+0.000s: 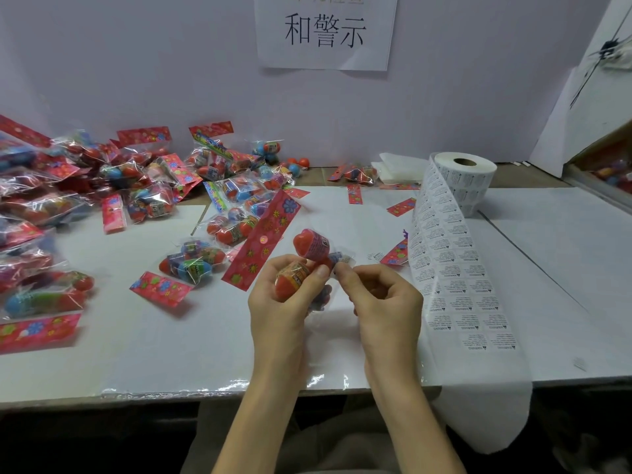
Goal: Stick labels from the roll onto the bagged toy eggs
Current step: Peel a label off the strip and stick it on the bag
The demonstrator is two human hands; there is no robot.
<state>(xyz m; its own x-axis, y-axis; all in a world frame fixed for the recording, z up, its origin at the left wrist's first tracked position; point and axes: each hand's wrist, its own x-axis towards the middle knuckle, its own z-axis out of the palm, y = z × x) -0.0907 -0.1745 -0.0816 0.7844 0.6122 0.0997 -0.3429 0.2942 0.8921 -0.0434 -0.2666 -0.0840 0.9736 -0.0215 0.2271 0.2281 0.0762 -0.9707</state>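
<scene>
My left hand [280,302] grips a clear bag of toy eggs [309,246] above the table, thumb over an orange-red egg; its red flowered header card [263,239] sticks up to the left. My right hand [383,299] is right beside the bag and pinches a small white label [342,261] against its clear plastic. The label roll [468,183] stands at the back right. Its printed strip [451,268] runs toward me and hangs over the table's front edge.
A heap of bagged eggs [68,200] covers the table's left side, with more bags [195,261] near the middle. Loose red header cards [160,289] lie about. A white wall with a paper sign [325,29] closes the back. A box [602,165] sits at far right.
</scene>
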